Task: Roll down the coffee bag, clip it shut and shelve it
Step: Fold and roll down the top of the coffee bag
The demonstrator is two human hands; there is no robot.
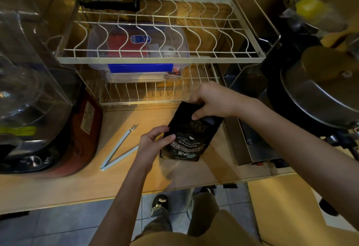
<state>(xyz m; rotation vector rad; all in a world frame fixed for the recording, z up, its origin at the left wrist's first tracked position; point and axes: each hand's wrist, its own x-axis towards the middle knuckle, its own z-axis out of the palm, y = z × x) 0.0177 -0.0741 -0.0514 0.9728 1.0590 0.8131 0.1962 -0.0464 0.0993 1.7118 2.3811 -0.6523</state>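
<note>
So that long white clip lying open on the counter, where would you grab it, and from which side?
Probably by one of the two bars of the clip, near mid-length and away from the hinged corner nearest the counter's front edge. It lies flat, spread in a V, left of the left hand, so coming from above with that hand looks easiest; the right hand pinches the top of the coffee bag.

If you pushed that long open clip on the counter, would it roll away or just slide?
The clip would probably slide, not roll: its two thin arms lie flat on the counter, spread in a V. It looks light, so a small nudge may spin it about its hinge end. It seems stiff plastic, unlikely to flop when lifted.
</note>
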